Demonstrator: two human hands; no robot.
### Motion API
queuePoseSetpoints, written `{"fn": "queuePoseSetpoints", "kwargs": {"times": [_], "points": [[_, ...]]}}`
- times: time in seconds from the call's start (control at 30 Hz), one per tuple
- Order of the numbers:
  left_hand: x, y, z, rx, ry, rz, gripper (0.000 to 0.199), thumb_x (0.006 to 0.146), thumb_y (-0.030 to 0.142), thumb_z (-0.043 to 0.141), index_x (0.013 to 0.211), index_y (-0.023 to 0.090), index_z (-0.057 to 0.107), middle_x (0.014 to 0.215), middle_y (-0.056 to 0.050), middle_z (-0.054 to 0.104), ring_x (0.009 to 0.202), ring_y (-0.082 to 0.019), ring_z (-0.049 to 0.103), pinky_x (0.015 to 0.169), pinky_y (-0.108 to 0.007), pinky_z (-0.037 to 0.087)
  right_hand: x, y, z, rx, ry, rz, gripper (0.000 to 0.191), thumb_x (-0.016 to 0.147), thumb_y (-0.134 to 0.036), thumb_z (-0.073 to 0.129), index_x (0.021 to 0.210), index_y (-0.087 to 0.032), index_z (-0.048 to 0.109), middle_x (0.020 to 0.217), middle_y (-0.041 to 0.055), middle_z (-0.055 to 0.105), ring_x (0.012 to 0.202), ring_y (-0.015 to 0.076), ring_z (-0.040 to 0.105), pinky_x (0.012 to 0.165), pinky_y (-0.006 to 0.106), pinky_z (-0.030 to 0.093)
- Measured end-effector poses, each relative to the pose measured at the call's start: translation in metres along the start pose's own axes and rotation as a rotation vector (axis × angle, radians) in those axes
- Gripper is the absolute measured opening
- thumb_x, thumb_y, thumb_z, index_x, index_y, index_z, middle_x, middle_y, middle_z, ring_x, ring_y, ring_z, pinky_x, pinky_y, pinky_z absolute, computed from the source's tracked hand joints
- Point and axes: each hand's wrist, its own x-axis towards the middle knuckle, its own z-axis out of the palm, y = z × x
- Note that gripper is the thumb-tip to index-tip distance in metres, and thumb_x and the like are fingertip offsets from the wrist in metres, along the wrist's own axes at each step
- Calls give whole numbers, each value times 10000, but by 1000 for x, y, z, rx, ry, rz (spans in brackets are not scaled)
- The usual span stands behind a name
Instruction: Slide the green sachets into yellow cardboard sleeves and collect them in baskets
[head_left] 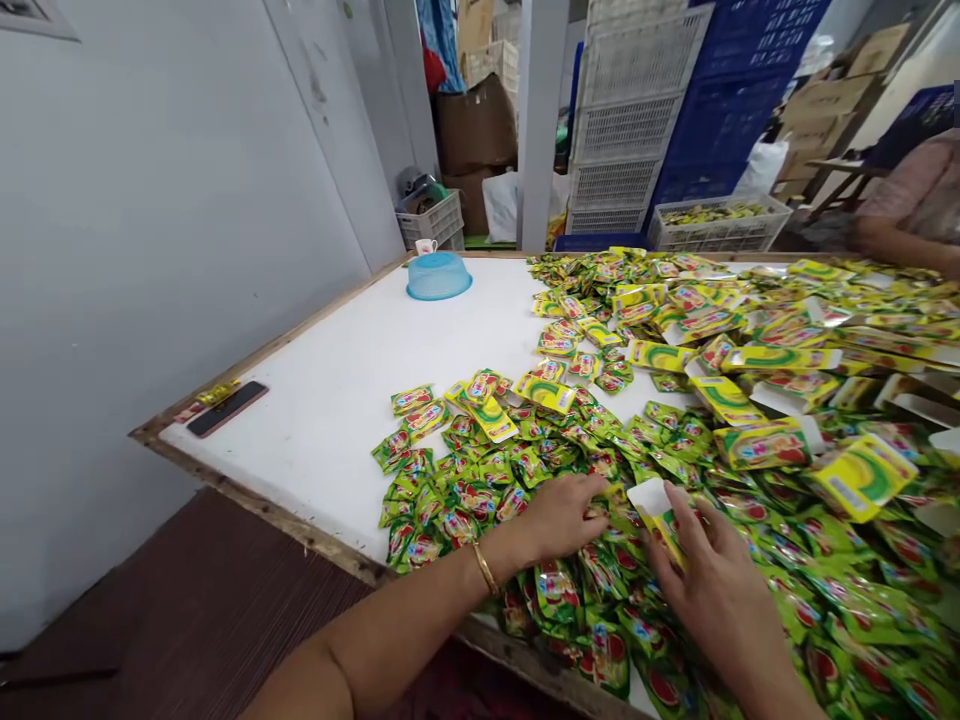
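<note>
My right hand (716,580) grips a small yellow carton (666,525), its white end flap standing open toward my left hand. Beside it, my left hand (562,515), with a gold bangle on the wrist, is closed with curled fingers just above the heap. What lies between those fingertips, if anything, cannot be made out. Around and beneath both hands spread many shiny green packets (555,590) with red fruit pictures. More yellow cartons lie on the heap, among them one carton (862,478) to the right and another carton (546,392) farther off.
On the white tabletop (337,400) sit an upturned blue basket (439,275) and a dark phone (227,410) near the left edge. A wooden rim (300,525) borders the table. Stacked crates (630,130) stand behind. At far right another person's arm (900,235) rests by the heap.
</note>
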Motion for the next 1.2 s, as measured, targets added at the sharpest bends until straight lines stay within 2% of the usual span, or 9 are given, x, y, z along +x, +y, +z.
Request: {"fn": "queuePoseSetpoints", "kwargs": {"times": [0.17,0.37,0.5,0.67,0.77,0.83,0.9,1.03,1.2], "points": [[11,14,-15,-304,339,-222,140,744,248,625,837,146,602,780,-5,641,706,-146,577,659,-240,469,5,-19,0,57,-12,-123,576,927,-480,336,1371,-115,368,1027,153,582,899,257,566,756,369,478],[5,23,15,-284,494,-91,440,801,212,583,1234,225,504,1173,-48,620,1060,-194,564,961,-309,424,10,-43,3,95,-4,-93,596,920,-465,347,1368,-72,357,1062,179,580,914,269,561,765,386,480],[-1,16,17,-139,421,-139,116,842,279,553,840,182,617,834,-33,634,835,-183,566,821,-318,461,6,-41,3,83,-18,-81,601,914,-451,378,1390,-87,332,1073,169,586,920,259,567,780,377,476],[0,10,4,-116,307,-177,331,836,292,567,538,176,483,694,-5,517,703,-142,510,715,-273,449,4,-37,8,64,26,-127,624,906,-428,428,1409,-79,307,1095,168,590,950,256,565,801,369,463],[-1,13,1,-192,304,-161,102,815,251,586,774,167,626,855,-34,600,804,-159,561,771,-280,471,3,-35,13,54,50,-147,633,896,-432,454,1408,-83,322,1072,164,596,930,257,568,785,368,459],[-2,15,-1,-248,335,-89,279,790,177,592,1069,177,605,1066,-58,625,987,-176,566,903,-295,448,2,-34,14,79,48,-152,631,891,-428,463,1408,-94,327,1080,162,593,944,261,564,795,374,458],[-3,16,-6,-277,302,3,399,782,137,574,1178,181,554,1173,-69,610,1087,-180,544,988,-309,403,1,-34,13,126,32,-139,638,889,-431,464,1417,-108,312,1089,158,588,960,260,558,812,381,461],[-2,11,-18,-245,113,71,422,724,209,647,1135,155,568,1098,-80,627,963,-199,576,895,-324,446,-1,-37,11,222,-2,-62,661,881,-434,473,1432,-127,276,1118,154,573,995,256,542,846,394,465],[3,4,-21,-181,26,-49,359,705,250,606,1055,178,569,754,22,568,636,-131,484,644,-257,422,-3,-40,10,254,-35,8,673,861,-389,501,1434,-128,263,1152,149,563,1036,254,523,862,390,451]]}}
